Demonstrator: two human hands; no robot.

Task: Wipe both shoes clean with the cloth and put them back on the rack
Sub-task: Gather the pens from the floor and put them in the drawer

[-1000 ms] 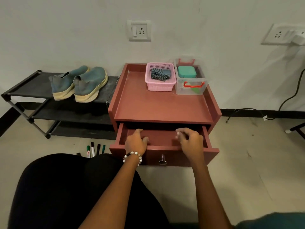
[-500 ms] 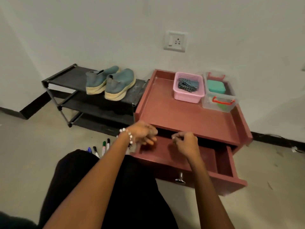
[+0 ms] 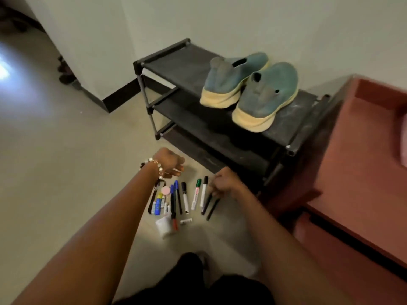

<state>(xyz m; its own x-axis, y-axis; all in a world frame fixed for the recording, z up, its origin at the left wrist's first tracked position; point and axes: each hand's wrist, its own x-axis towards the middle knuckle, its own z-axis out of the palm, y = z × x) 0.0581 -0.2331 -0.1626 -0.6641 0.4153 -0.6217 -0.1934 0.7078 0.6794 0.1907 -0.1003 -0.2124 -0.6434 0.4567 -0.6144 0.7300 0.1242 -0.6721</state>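
Bare left hand (image 3: 169,162) and right hand (image 3: 222,182) hover over markers (image 3: 193,198).

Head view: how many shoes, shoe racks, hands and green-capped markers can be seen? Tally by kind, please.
Shoes: 2
Shoe rack: 1
Hands: 2, left hand and right hand
Green-capped marker: 1
Total: 6
The other pens on the floor are too blurred to count.
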